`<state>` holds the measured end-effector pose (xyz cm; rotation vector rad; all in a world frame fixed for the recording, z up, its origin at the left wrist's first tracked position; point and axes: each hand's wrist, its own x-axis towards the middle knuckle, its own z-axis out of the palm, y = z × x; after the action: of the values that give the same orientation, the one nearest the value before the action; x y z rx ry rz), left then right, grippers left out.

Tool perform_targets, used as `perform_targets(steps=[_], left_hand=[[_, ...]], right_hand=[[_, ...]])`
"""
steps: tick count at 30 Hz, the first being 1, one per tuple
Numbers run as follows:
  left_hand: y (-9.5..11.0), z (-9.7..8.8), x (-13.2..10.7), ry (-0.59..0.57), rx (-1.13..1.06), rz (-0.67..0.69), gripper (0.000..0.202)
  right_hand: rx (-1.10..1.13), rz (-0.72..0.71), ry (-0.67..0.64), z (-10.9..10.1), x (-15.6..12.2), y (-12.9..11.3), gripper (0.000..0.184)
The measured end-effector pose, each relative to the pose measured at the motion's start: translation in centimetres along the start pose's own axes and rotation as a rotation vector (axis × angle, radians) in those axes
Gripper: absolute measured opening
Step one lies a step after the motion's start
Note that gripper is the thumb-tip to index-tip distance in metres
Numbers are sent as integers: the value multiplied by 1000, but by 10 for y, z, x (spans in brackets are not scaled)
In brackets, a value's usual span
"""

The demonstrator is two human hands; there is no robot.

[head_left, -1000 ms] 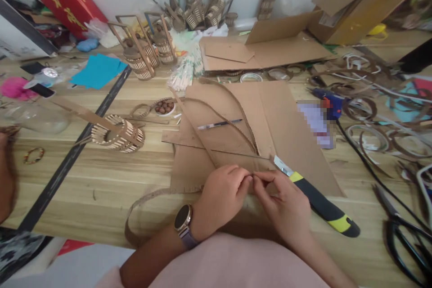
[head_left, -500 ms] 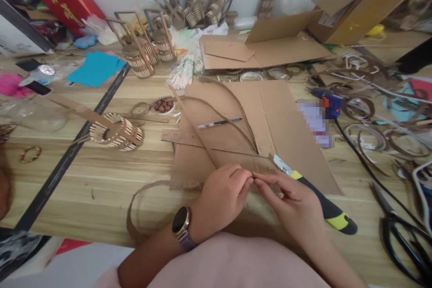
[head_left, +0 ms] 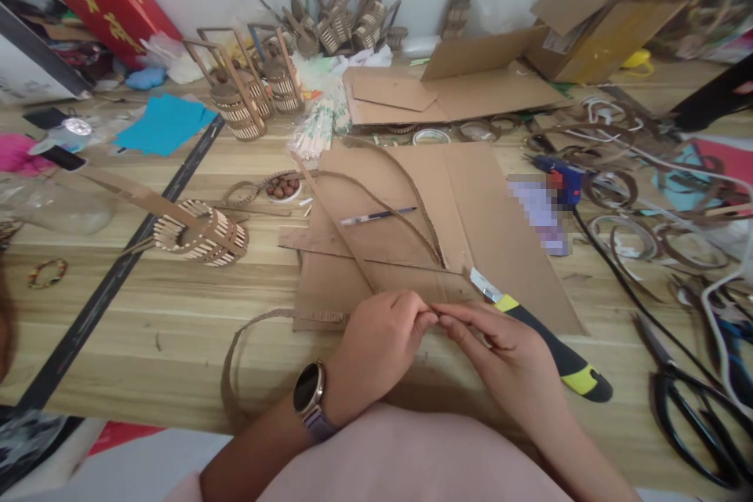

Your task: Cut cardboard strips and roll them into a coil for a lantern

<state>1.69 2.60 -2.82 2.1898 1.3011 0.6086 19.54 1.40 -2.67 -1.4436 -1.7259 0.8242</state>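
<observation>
My left hand, with a watch at its wrist, is closed over a thin brown cardboard strip that loops out to its left. My right hand pinches thumb and fingers together against the left fingertips, where a small brown bit of the strip shows; most of it there is hidden. A utility knife with a black and yellow handle lies beside and partly behind the right hand, its blade over a flat cardboard sheet. Beyond the hands are a pen and a longer curved strip.
A slatted basket lies at left, near a bowl of brown beads. Finished small baskets stand behind. To the right are scissors, a blue glue gun, cables and coiled strips. A cardboard box stands at the back.
Both hands stay pinched together with little movement between them. The whole view has shifted slightly, so things on the right appear a little further left.
</observation>
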Motion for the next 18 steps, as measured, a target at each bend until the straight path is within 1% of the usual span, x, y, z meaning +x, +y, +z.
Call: perform_targets(steps=[3, 5, 8, 11, 15, 18], left_hand=[[1, -1, 0, -1, -27, 14, 19], [2, 0, 0, 9, -44, 21, 18], [2, 1, 0, 20, -71, 13, 18], [3, 1, -1, 24, -97, 0, 17], [4, 0, -2, 30, -111, -20, 16], [4, 2, -3, 15, -108, -11, 16]], right_hand=[[-51, 3, 82, 2, -2, -1, 19], [-29, 35, 106, 4, -3, -1, 19], [114, 147, 63, 4, -5, 1, 17], [245, 258, 3, 1, -6, 2, 20], [329, 315, -66, -4, -5, 2, 32], [343, 349, -82, -5, -5, 2, 38]])
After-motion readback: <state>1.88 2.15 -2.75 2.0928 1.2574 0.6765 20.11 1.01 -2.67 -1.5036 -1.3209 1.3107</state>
